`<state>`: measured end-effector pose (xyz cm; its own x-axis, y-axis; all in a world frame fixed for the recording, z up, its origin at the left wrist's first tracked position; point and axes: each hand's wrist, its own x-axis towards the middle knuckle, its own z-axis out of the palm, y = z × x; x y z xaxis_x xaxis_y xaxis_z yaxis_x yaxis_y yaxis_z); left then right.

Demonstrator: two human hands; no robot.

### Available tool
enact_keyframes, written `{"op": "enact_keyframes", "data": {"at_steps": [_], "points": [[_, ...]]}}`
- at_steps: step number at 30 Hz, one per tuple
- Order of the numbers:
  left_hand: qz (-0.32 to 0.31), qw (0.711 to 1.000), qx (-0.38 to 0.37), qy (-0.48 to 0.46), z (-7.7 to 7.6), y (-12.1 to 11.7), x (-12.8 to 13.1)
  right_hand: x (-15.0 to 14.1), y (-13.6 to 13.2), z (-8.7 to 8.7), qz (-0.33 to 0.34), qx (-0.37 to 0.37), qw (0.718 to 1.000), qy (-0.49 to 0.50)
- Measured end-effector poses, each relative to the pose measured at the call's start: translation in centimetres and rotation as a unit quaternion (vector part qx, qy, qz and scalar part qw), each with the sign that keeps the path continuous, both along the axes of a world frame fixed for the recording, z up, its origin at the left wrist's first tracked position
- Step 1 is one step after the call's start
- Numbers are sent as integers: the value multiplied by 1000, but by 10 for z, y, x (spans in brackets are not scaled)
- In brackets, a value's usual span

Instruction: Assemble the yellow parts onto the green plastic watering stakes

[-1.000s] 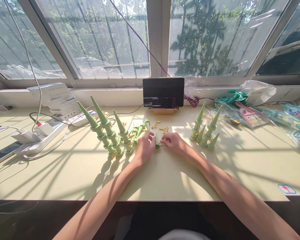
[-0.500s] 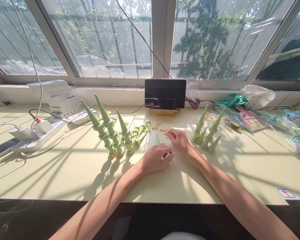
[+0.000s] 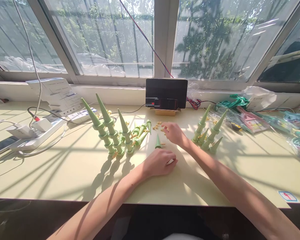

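My left hand (image 3: 161, 162) rests on the table with its fingers curled and the thumb tip against them; whatever they hold is hidden. Just beyond it stands a single green cone (image 3: 158, 142), its tip up, with a small yellow piece at its right. Farther forward, my right hand (image 3: 174, 133) bends its fingers down over the small yellow pieces (image 3: 157, 126), fingertips close together; I cannot make out what is between them. On the left stand several tall green spired towers (image 3: 109, 128), with more green parts (image 3: 141, 131) lying beside them. Shorter green spires (image 3: 212, 131) stand on the right.
A dark tablet (image 3: 166, 90) with a phone before it leans at the back by the window. A power strip (image 3: 37, 136) with cables and a white box (image 3: 56, 96) occupy the left. Plastic bags (image 3: 255, 120) and a black-and-yellow object (image 3: 236, 126) lie on the right.
My right hand has moved forward and a little left over the yellow pieces. My left hand has shifted slightly right and toward me, uncovering more of the single green cone.
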<state>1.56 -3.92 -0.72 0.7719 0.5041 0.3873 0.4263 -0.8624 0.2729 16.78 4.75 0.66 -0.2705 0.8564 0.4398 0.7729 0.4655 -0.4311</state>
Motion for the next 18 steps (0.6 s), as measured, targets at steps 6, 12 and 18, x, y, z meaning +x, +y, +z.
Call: {"op": "enact_keyframes", "data": {"at_steps": [6,12,18], "points": [[-4,1000,3,0,1,0,0,-21,42,4,-11,-62,996,-69],[2,1000,-2,-27,-2,1,0,-30,54,-2,-19,-78,993,-90],[3,999,0,-33,-2,2,-1,-34,53,-8,-36,-91,987,-124]]}}
